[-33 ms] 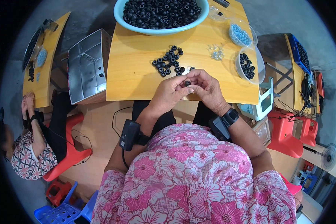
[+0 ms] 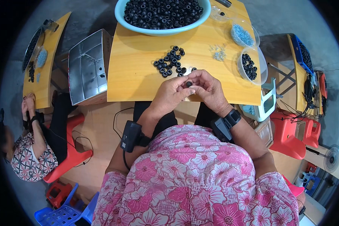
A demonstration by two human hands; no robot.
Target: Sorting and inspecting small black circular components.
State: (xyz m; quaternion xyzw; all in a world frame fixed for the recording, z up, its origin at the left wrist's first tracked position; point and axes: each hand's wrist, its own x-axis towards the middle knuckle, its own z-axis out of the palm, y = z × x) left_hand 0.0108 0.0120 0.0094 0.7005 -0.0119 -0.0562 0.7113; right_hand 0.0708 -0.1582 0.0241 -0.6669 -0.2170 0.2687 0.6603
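Note:
Above the front edge of the table, a small black round part (image 2: pixel 189 84) sits between the fingertips of both my hands. My left hand (image 2: pixel 172 93) pinches it from the left side. From the right, my right hand (image 2: pixel 211 91) closes on it with thumb and curled fingers. Just beyond my hands lies a loose cluster of black hollow round parts (image 2: pixel 170 62) on the yellow table (image 2: pixel 135 81). Farther back stands a light blue basin (image 2: pixel 162 32) heaped with the same kind of parts. My fingers partly cover the held piece.
To the right are small clear pieces (image 2: pixel 217 53), a tub of bluish pieces (image 2: pixel 242 36) and a clear tub (image 2: pixel 262 72) with black parts. A foil-lined box (image 2: pixel 87 69) stands left of the table. Another person (image 2: pixel 34 150) sits at the far left near a red stool (image 2: pixel 69 150).

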